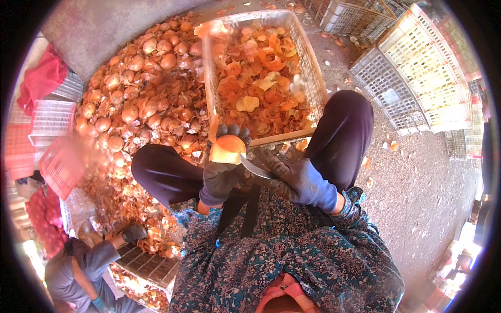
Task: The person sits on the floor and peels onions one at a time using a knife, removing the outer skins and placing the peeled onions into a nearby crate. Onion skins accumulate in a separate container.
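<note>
My left hand (224,172), in a dark-coated glove, holds a partly peeled onion (227,149), its orange skin still on the upper part and pale flesh showing below. A strip of onion skin (213,127) stands up beside the onion's left side. My right hand (299,180), in a blue glove with a dark coated palm, grips a knife; the handle is hidden in the fingers. The curved knife blade (255,168) points left, its tip at the onion's lower right edge. Just beyond both hands is a plastic crate (313,74) of onion peels (258,90).
A large heap of unpeeled onions (137,90) lies left of the crate against a wall (98,31). Plastic crates (424,70) stand at the right, with more crates (51,117) at the left. Another person (86,270) sits at lower left beside a dark crate (146,264).
</note>
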{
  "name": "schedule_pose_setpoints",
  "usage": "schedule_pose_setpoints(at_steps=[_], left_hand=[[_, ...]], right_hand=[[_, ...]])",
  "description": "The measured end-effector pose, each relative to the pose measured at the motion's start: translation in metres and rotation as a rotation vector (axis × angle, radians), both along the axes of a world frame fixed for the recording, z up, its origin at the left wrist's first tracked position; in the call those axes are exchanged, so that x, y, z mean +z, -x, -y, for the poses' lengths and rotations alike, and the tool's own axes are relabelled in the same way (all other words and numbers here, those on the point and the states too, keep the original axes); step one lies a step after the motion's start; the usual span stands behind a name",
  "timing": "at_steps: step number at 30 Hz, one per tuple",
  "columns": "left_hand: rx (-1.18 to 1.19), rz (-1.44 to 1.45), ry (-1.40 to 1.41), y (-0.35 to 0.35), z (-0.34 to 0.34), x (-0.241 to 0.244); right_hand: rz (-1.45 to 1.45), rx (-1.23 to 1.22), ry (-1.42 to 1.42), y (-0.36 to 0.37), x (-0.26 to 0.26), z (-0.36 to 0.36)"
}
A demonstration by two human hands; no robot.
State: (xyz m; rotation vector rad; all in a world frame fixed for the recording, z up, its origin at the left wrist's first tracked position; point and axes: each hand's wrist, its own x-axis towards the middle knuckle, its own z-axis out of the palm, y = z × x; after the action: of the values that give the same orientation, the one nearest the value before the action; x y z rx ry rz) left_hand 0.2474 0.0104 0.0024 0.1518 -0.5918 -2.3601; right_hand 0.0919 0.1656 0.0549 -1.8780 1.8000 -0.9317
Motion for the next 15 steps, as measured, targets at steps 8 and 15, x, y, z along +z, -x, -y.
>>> schedule_pose_setpoints(at_steps=[8, 15], left_hand=[[0.046, 0.105, 0.173, -0.002, 0.001, 0.001], [-0.145, -0.054, -0.166, -0.008, -0.004, -0.006]], right_hand=[[0.114, -0.005, 0.009, -0.002, -0.012, 0.000], [1.034, 0.352, -0.254, 0.018, -0.011, -0.003]])
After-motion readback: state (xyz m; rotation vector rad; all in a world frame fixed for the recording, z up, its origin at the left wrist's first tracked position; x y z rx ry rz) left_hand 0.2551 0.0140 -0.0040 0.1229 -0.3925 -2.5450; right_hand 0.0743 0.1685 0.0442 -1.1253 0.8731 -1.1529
